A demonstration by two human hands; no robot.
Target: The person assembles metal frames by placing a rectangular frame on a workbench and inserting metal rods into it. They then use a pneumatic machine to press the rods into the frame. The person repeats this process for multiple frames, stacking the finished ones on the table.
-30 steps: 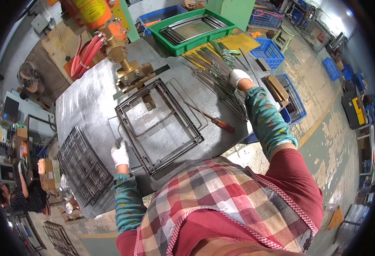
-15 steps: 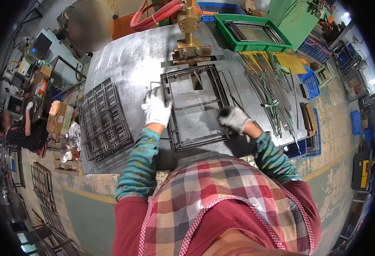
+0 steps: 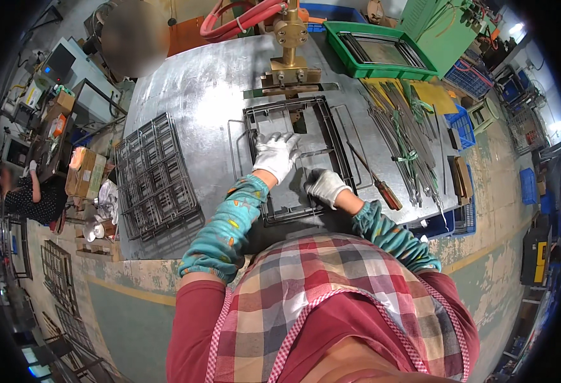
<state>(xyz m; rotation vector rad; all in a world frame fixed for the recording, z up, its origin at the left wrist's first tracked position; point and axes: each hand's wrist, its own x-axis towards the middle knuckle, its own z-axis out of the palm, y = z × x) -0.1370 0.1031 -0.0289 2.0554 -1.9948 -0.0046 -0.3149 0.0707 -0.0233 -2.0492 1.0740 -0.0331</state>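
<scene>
My left hand (image 3: 276, 156) lay palm-down over the metal frame (image 3: 333, 135), fingers spread, grip unclosed. My right hand (image 3: 325, 187) curled inward nearby; its grip I could not tell.

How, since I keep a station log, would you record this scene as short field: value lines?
Left hand: gloved, fingers spread, palm down over the frame; contact unclear
Right hand: gloved, curled near the frame's near right corner; grip unclear
Frame: dark metal, flat on the table
Left of frame: wire grids, stacked
Right of frame: red-handled tool, then thin rods
Beyond frame: brass head; green tray farther right
Background: co-worker, far left
</scene>
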